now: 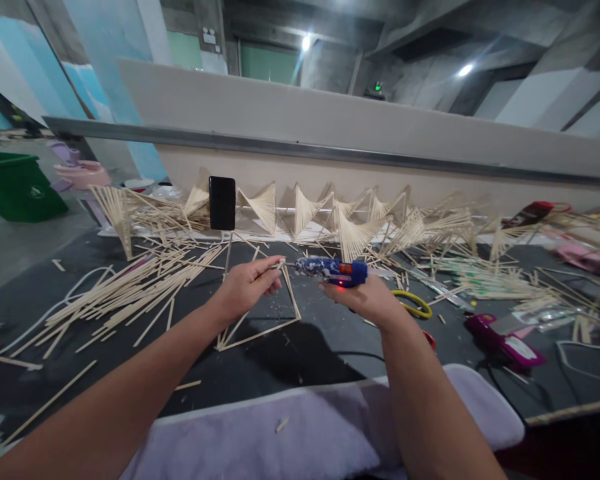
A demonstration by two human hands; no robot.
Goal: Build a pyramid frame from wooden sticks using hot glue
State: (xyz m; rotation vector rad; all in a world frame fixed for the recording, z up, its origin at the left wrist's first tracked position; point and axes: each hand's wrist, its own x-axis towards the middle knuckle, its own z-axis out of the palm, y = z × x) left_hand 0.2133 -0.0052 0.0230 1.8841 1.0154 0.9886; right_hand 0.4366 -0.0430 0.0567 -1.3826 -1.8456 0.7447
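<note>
My left hand [250,283] is closed on a thin wooden stick at the top corner of a triangular stick frame [273,325] that lies on the dark table [300,360]. My right hand [367,299] grips a blue hot glue gun [333,270] with a red light on its side. The gun's nozzle points left toward the frame's top corner, close to my left fingers. Glue specks dot the table inside the frame.
Loose sticks [130,293] lie heaped at the left. Fan-shaped stick pieces [350,223] line the back wall beside a black phone [223,202] standing upright. Yellow-handled scissors [413,303], a magenta tool [505,340], cables and a lilac cloth [290,433] lie nearby. A green bin [15,183] stands far left.
</note>
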